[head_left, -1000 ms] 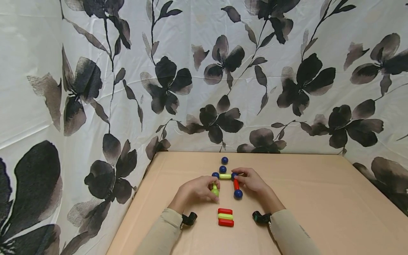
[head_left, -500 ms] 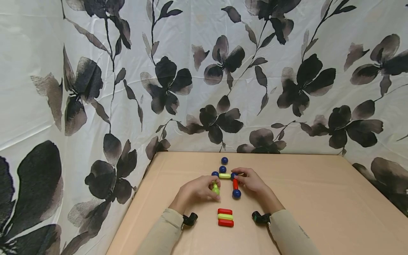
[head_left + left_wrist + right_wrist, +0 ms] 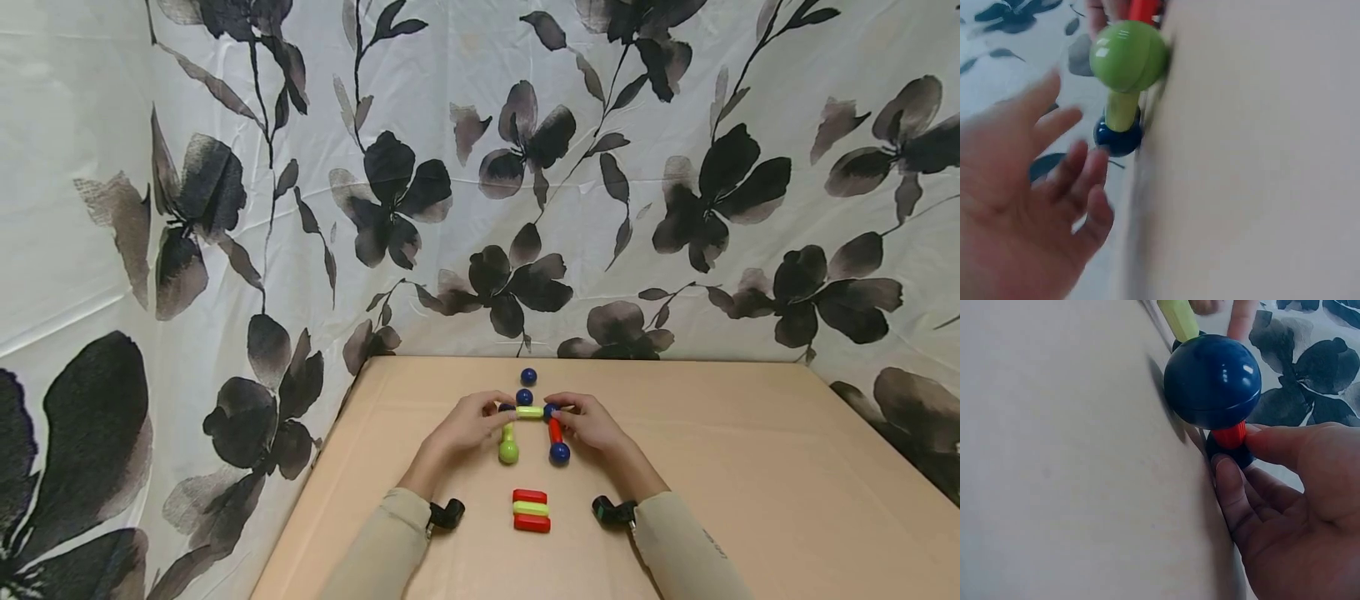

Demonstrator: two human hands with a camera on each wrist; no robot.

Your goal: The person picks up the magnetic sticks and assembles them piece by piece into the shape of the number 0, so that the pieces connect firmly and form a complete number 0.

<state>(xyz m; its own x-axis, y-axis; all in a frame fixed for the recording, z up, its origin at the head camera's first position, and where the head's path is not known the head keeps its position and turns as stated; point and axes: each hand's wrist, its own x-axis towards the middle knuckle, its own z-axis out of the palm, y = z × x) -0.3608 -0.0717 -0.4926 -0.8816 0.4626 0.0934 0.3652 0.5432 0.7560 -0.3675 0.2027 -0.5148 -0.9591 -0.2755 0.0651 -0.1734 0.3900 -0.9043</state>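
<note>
A U-shaped frame of balls and rods lies on the table. My right hand (image 3: pixel 592 422) pinches its right corner, a blue ball (image 3: pixel 551 412). From there a red rod (image 3: pixel 556 431) runs toward me to another blue ball (image 3: pixel 1212 381). A yellow-green rod (image 3: pixel 529 412) bridges to the left corner's blue ball (image 3: pixel 1119 137), mostly hidden by fingers in the head view. My left hand (image 3: pixel 467 427) is around that ball; in the left wrist view its fingers are spread and blurred, and contact is unclear. Another yellow-green rod (image 3: pixel 507 432) joins it to a green ball (image 3: pixel 508 452).
Two loose blue balls, one nearer (image 3: pixel 524 397) and one farther (image 3: pixel 528 377), lie behind the frame. In front are two red rods (image 3: pixel 532 523) with a yellow-green rod (image 3: pixel 530 508) between them. A floral cloth (image 3: pixel 420 317) hangs behind the table (image 3: pixel 735 467).
My left hand has let go of the green ball and its rod and moved away from me to the left corner's blue ball. My right hand has stayed almost still.
</note>
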